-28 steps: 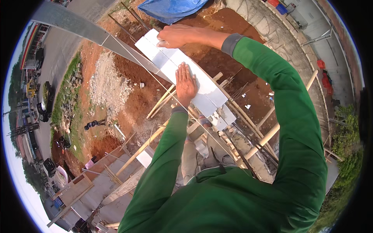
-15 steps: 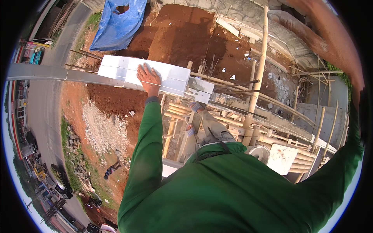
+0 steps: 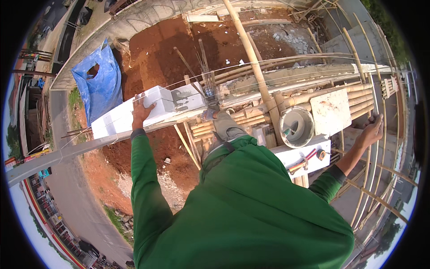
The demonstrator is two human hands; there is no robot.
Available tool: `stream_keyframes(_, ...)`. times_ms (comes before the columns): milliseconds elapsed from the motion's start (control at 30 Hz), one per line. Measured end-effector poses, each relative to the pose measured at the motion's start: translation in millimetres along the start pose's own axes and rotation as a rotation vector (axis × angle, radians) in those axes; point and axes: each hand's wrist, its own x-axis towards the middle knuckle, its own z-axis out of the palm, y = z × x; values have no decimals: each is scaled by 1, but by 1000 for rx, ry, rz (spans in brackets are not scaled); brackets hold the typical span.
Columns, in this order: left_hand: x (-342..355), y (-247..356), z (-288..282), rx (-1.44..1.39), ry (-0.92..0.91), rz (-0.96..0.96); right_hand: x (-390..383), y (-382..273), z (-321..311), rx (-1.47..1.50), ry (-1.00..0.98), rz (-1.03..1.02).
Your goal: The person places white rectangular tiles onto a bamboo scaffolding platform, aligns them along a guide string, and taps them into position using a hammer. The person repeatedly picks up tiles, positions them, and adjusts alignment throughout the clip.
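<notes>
My left hand [image 3: 141, 110] rests with its fingers apart on a row of white blocks [image 3: 116, 117], beside a grey-smeared block end [image 3: 187, 96]. My right hand [image 3: 370, 132] is out to the right, fingers curled round a long pale pole [image 3: 376, 103] at the edge of the scaffold. Between my hands, a bucket [image 3: 299, 136] with a trowel inside stands beside a pale square board [image 3: 330, 112]. Below them lies a white block [image 3: 289, 157] with tools on it [image 3: 320, 154], including a small round one.
I am up on bamboo scaffolding [image 3: 251, 112], with an upright bamboo pole [image 3: 244, 40] nearby and a grey beam [image 3: 45, 162] running left. Below lie red soil [image 3: 156, 49], a blue tarp [image 3: 96, 76], a curved wall [image 3: 130, 15] and a road [image 3: 76, 197].
My right hand left the white blocks, went up and away, and is now low at the right on the pole. My left hand stays on the blocks. The view has turned rightward, showing the bucket.
</notes>
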Motion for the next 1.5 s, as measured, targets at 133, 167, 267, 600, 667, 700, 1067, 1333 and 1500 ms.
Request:
stream_keyframes(133, 9, 0, -5, 42, -61, 59, -41, 106, -65, -621, -213, 44)
stream_keyframes(167, 12, -2, -6, 20, -90, 92, -54, 123, -79, -750, -205, -8)
stream_keyframes(267, 20, -9, -8, 31, -132, 87, -96, 166, -120, -884, -209, 80)
stream_keyframes(600, 17, 2, -10, -41, -155, 227, -321, 297, -168, -1100, -447, 887)
stream_keyframes(667, 3, 3, -9, -46, -98, 46, -359, 302, -157, -1058, -487, 919)
stream_keyframes(700, -4, 5, -9, -4, -60, 56, -368, 302, -157, -1048, -531, 897)
stream_keyframes(1067, -53, 24, 5, -23, 69, -56, -332, 338, -174, -1274, -861, 547)
stream_keyframes(1333, -129, 59, 34, -111, 273, 367, -292, 314, -133, -1293, -1189, 317)
stream_keyframes(1500, -118, 39, 37, -161, 563, -19, -272, 250, -58, -1024, -1543, -71)
